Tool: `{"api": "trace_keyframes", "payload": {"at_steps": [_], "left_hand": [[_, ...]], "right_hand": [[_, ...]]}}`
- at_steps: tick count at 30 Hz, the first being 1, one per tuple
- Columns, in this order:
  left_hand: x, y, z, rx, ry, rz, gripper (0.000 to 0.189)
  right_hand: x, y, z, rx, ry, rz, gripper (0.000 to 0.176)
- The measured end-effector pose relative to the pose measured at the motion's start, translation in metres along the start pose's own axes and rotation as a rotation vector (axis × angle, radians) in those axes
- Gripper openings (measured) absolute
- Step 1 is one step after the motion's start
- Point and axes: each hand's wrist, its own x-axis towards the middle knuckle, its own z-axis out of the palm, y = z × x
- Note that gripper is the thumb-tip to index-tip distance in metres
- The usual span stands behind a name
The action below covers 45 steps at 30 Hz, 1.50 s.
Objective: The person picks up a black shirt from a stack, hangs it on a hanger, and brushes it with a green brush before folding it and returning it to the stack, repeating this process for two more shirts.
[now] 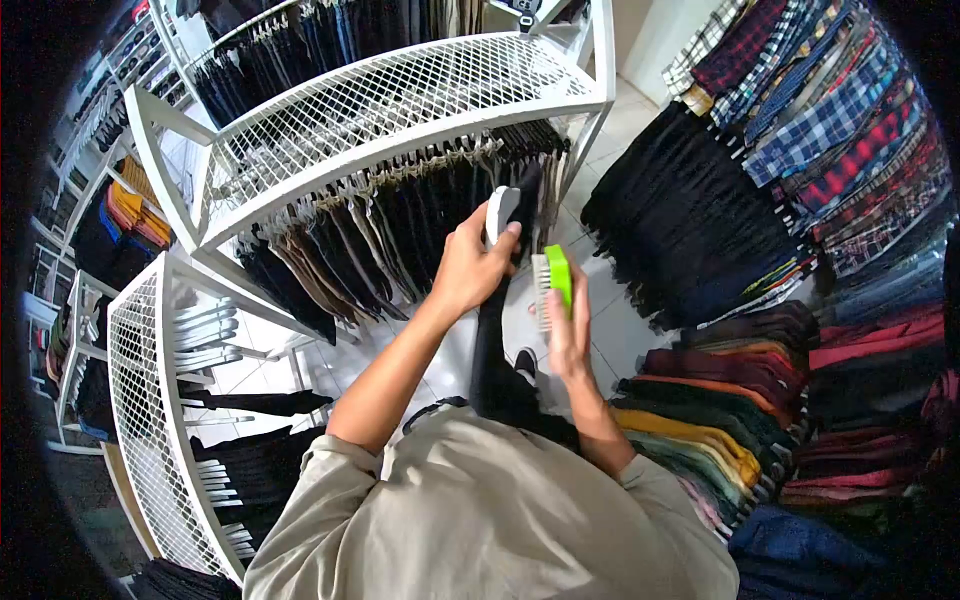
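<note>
In the head view, my left hand grips what looks like a dark shoe with a white sole, tilted upright in front of me. Its thumb lies across the lower part, and the fingers are partly hidden behind it. My right hand is closed around a bright green scrub brush, just right of and below the shoe. The brush's pale bristles face left, toward the left hand, with a small gap between brush and shoe.
A white mesh-topped rack with hanging trousers stands ahead. Another white mesh rack is at left. Hanging plaid shirts, black garments and coloured clothes line the right. White tiled floor shows below.
</note>
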Motion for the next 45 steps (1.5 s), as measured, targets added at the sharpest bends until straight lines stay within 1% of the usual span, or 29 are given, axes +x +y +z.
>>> {"api": "trace_keyframes", "payload": {"at_steps": [1,2,3,4,5,7,9,10,11,13,15,16,17,19,21,23,24,25,27,30,31,33,35,37,39,40,41,43,45], "left_hand": [[-0.004,0.005,-0.005,-0.016,-0.006,-0.018,0.042],[-0.009,0.01,-0.011,-0.009,0.002,-0.021,0.036],[-0.013,0.013,-0.016,-0.009,0.005,-0.03,0.036],[-0.017,0.016,-0.022,-0.015,-0.027,-0.012,0.033],[-0.02,0.018,-0.027,-0.024,-0.057,0.01,0.031],[-0.028,0.021,-0.033,-0.022,-0.035,0.044,0.032],[-0.038,0.025,-0.047,-0.142,-0.065,0.025,0.041],[-0.044,0.027,-0.056,-0.142,-0.028,0.004,0.046],[-0.049,0.025,-0.065,-0.127,0.013,-0.01,0.045],[-0.056,0.018,-0.086,-0.163,0.025,-0.133,0.044],[-0.064,0.009,-0.098,-0.147,0.059,-0.127,0.043],[-0.069,0.007,-0.101,-0.176,0.081,-0.147,0.043],[-0.074,0.004,-0.104,-0.204,0.098,-0.174,0.042],[-0.08,0.001,-0.108,-0.223,0.077,-0.236,0.041],[-0.082,-0.002,-0.107,-0.232,0.074,-0.239,0.042],[-0.086,0.004,-0.105,-0.239,0.06,-0.251,0.043],[-0.089,0.007,-0.106,-0.249,0.061,-0.263,0.046],[-0.091,0.008,-0.109,-0.249,0.06,-0.258,0.046],[-0.098,0.007,-0.119,-0.269,0.111,-0.225,0.047],[-0.11,0.006,-0.129,-0.264,0.19,-0.245,0.047],[-0.112,0.006,-0.131,-0.265,0.196,-0.244,0.046],[-0.114,0.008,-0.131,-0.188,0.179,-0.233,0.041],[-0.115,0.009,-0.123,-0.103,0.133,-0.233,0.037],[-0.112,0.013,-0.108,-0.117,0.141,-0.099,0.033],[-0.112,0.01,-0.102,-0.163,0.108,-0.096,0.026],[-0.114,0.013,-0.102,-0.15,0.099,-0.082,0.027],[-0.117,0.015,-0.104,-0.139,0.095,-0.069,0.028],[-0.121,0.009,-0.111,-0.108,0.115,-0.099,0.028],[-0.127,0.006,-0.113,-0.083,0.142,-0.133,0.028]], "right_hand": [[0.006,-0.007,0.001,-0.066,0.015,-0.04,0.066],[0.015,-0.007,0.0,-0.277,0.042,-0.215,0.065],[0.023,-0.005,-0.001,-0.489,0.067,-0.388,0.063],[0.031,-0.004,-0.001,-0.609,0.088,-0.485,0.063],[0.035,-0.008,0.002,-0.621,0.089,-0.501,0.067],[0.051,0.002,-0.006,-0.816,0.127,-0.686,0.071],[0.072,0.016,-0.023,-0.907,0.236,-0.849,0.074],[0.083,0.025,-0.035,-0.869,0.331,-0.833,0.073],[0.091,0.029,-0.042,-0.819,0.469,-0.685,0.068],[0.104,0.055,-0.076,-0.941,0.628,-0.412,0.065],[0.096,0.052,-0.076,-0.906,0.699,-0.425,0.063],[0.087,0.041,-0.065,-0.854,0.653,-0.49,0.065],[0.08,0.034,-0.05,-0.851,0.633,-0.491,0.065],[0.055,0.019,-0.01,-0.665,0.402,-0.611,0.07],[0.029,-0.004,0.031,-0.763,0.117,-0.677,0.071],[0.025,0.006,0.045,-0.812,-0.056,-0.83,0.076],[0.031,0.014,0.042,-0.843,-0.057,-0.863,0.074],[0.037,0.015,0.04,-0.817,0.035,-0.815,0.071],[0.058,0.03,0.02,-0.768,0.287,-0.68,0.066],[0.074,0.042,-0.017,-0.817,0.505,-0.397,0.063],[0.073,0.039,-0.022,-0.841,0.509,-0.494,0.064],[0.059,0.024,-0.012,-0.772,0.411,-0.538,0.065],[0.036,-0.007,0.027,-0.668,0.227,-0.596,0.067],[0.022,-0.014,0.05,-0.732,0.006,-0.771,0.067],[0.019,0.0,0.055,-0.807,-0.085,-0.848,0.067],[0.023,0.009,0.049,-0.857,-0.019,-0.841,0.067],[0.03,0.013,0.042,-0.8,0.048,-0.779,0.067],[0.051,0.024,0.017,-0.812,0.237,-0.614,0.064],[0.063,0.047,-0.02,-0.917,0.338,-0.404,0.06]]}}
